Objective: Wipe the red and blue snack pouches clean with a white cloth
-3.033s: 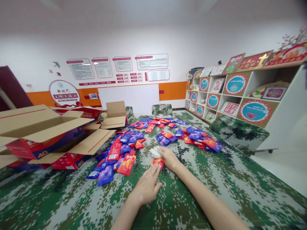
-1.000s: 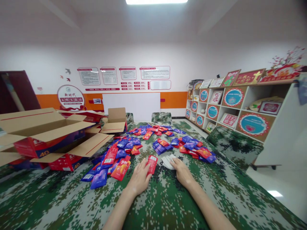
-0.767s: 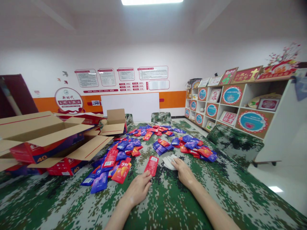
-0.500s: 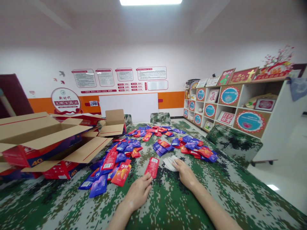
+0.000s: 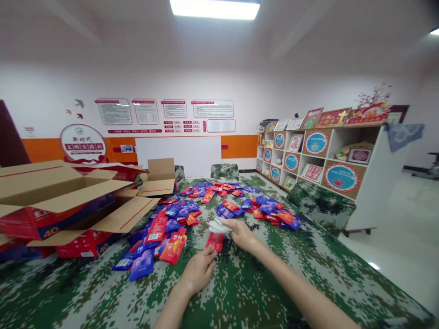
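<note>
A red sachet [image 5: 215, 241] lies flat on the camouflage tablecloth [image 5: 240, 292] in front of me. My left hand [image 5: 199, 270] rests on the cloth, its fingertips pressing the sachet's near end. My right hand [image 5: 242, 233] is closed on a white wipe [image 5: 217, 225] and holds it over the sachet's far end. Heaps of red, orange and purple sachets [image 5: 161, 233] lie just left of my hands, and more sachets [image 5: 270, 210] lie beyond on the right.
Open cardboard boxes [image 5: 65, 201] with raised flaps fill the table's left side, and a smaller box [image 5: 161, 173] stands farther back. A camouflage-covered chair [image 5: 320, 203] sits at the right edge. Shelving [image 5: 329, 160] with framed pictures lines the right wall.
My right hand has carried the white wipe leftward from beside the red sachet onto its far end. My left hand has stayed at the sachet's near end.
</note>
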Motion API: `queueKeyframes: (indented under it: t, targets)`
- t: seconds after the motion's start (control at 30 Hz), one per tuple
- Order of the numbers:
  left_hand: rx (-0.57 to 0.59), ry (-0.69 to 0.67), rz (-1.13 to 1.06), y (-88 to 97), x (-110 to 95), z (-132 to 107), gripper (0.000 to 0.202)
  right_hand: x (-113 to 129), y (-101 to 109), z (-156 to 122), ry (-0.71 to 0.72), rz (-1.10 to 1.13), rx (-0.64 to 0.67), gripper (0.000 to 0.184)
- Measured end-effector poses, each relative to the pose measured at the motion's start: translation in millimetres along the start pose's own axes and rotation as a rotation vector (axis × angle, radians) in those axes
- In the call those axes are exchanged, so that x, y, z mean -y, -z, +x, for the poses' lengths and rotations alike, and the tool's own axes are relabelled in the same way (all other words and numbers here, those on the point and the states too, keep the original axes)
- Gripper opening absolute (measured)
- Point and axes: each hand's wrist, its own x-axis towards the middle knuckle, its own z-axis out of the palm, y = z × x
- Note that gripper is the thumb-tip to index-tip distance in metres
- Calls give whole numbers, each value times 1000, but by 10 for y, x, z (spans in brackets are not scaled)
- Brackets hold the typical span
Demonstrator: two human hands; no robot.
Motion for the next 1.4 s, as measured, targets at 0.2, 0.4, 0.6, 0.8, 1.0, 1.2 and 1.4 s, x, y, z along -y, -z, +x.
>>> queueKeyframes:
  t: [0.2,0.4,0.6,0.8,1.0,1.2,1.4]
  targets:
    - [18,51,3,-7,-7,-6,27,412,-482,-319,221,-41,149,57]
    - [-26,-30,1,-19,38,-1,36,-27,-626,-146,236,-94,173,51]
    - [-17,-11,12,-19,35,9,41,-144,-687,294,97,-137,97,44]
    - [-4,0,-10,26,-28,7,40,-21,-530,351,67,-117,98,46]
    - [-12,-14,9,15,-12,3,32,302,-416,-42,253,-75,166,57]
    - [-39,-26,3,20,-9,4,25,132,-648,-287,260,-98,189,64]
    - [-16,-26,2,47,-11,17,40,-183,-712,152,180,-148,166,56]
